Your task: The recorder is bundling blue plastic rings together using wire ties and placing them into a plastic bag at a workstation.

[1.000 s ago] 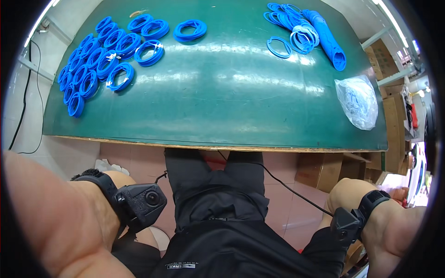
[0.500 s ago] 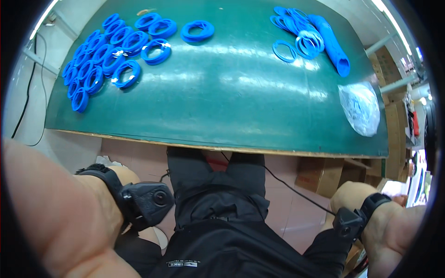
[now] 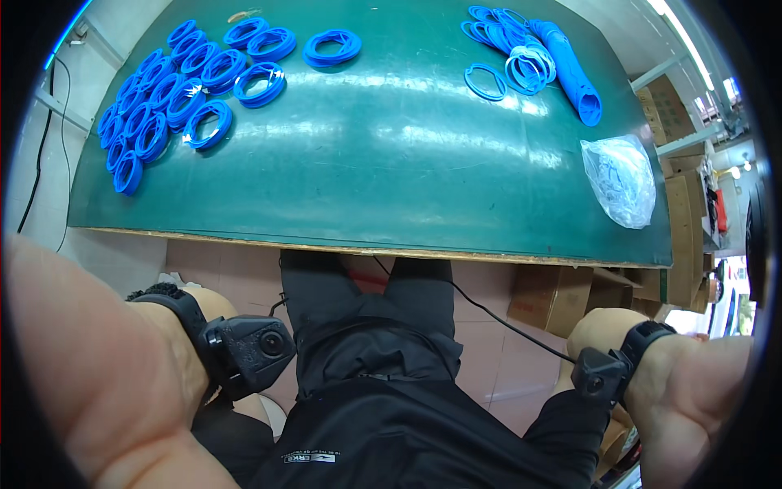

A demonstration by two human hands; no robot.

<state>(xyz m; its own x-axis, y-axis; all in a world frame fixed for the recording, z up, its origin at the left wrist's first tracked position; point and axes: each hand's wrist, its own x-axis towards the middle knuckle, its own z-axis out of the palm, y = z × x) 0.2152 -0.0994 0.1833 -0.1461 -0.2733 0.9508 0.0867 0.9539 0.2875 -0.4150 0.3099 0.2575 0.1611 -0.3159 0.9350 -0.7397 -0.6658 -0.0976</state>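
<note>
Close to the head camera, my left hand [image 3: 90, 359] fills the lower left of the picture, its fingers cut off from sight. At the right rim my right hand [image 3: 721, 383] is also raised close, with its fingers out of the picture. Neither hand touches the table. Several bundles of thin blue rings [image 3: 208, 125] lie in slanting rows at the table's left. One more blue ring bundle [image 3: 332, 35] sits apart at the back middle. Toward the back right are a pile of loose blue rings [image 3: 498, 31], a single blue ring [image 3: 471, 81] and a rolled blue tube [image 3: 574, 81].
The green table [image 3: 366, 187] spans the far side, its front edge before my legs. A clear plastic bag [image 3: 621, 183] lies at its right end. Cardboard boxes [image 3: 554, 297] stand below at right. Wrist cameras [image 3: 254, 346] are strapped on, and a black cable [image 3: 505, 322] runs across.
The whole view has shifted a little, so the table and its things appear slightly farther left and higher. Both hands stay raised near the camera. Nothing on the table has been moved.
</note>
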